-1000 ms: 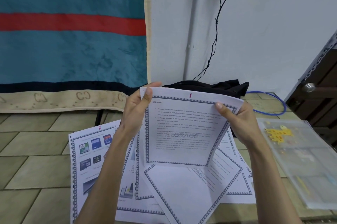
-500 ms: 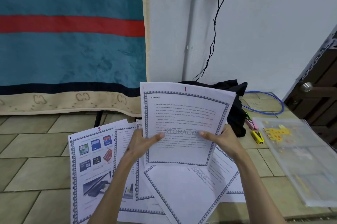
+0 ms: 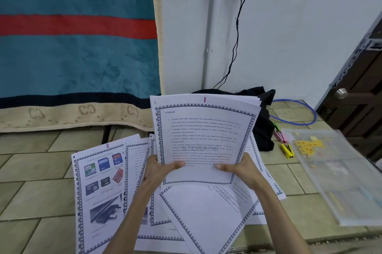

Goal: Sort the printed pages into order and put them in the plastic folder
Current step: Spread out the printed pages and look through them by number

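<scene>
I am holding a stack of printed pages upright in front of me, above the floor, its top sheet headed STORAGE and marked with a red 1 at the upper edge. My left hand is gripping the stack's lower left edge, thumb pressing on the front and fingers curling behind; my right hand is doing the same at the lower right edge. Several sheet edges are showing at the stack's upper right corner (I cannot tell how many). Beneath my arms, more loose pages are lying fanned and overlapping on the tiled floor, and a page marked 8, printed with memory cards, is lying farthest left. The plastic folder is lying flat on the floor well off to my right, with yellow shapes on it. Between it and the stack, a yellow clip and a pink clip are lying beside a black cloth. A blue cable is looping behind them, near the white wall.
</scene>
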Tool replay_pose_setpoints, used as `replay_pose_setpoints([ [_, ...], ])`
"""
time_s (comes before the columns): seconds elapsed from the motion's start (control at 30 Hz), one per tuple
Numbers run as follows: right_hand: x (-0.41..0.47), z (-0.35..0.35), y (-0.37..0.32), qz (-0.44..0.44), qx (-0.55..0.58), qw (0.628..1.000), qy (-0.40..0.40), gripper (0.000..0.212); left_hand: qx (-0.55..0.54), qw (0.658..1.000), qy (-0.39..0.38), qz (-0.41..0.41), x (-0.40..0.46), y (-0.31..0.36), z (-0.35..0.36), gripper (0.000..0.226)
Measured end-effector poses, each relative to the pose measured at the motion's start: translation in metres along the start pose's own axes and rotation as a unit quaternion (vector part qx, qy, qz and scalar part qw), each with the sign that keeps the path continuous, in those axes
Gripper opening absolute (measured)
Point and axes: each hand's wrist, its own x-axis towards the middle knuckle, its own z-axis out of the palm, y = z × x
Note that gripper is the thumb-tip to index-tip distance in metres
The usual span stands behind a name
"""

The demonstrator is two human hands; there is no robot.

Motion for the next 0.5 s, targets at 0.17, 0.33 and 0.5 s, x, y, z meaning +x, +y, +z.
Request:
replay_pose_setpoints([
  [0.17, -0.002, 0.008, 0.016, 0.017, 0.003, 0.999, 0.036, 0.045, -0.028, 0.999, 0.025, -0.023, -0.003, -0.016, 0.006, 0.059],
  [0.33, -0.001, 0.01, 0.021, 0.025, 0.01, 0.998, 0.062, 0.041, -0.006, 0.999, 0.015, -0.04, -0.003, -0.018, 0.007, 0.048],
  [0.5, -0.001, 0.007, 0.023, 0.018, 0.002, 0.999, 0.046, 0.042, 0.042, 0.997, -0.012, -0.056, -0.005, -0.027, 0.001, 0.039],
])
